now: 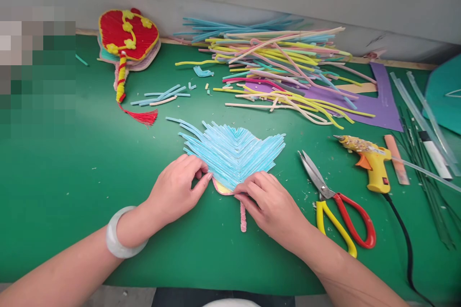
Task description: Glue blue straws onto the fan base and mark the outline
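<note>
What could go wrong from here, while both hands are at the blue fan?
Uneven blue strips stick out at the left side of the fan, so they might snag or bend. The scissors lie beside the right arm, which could knock them. The glue gun may be hot, though I cannot tell; touching its tip could burn.
</note>
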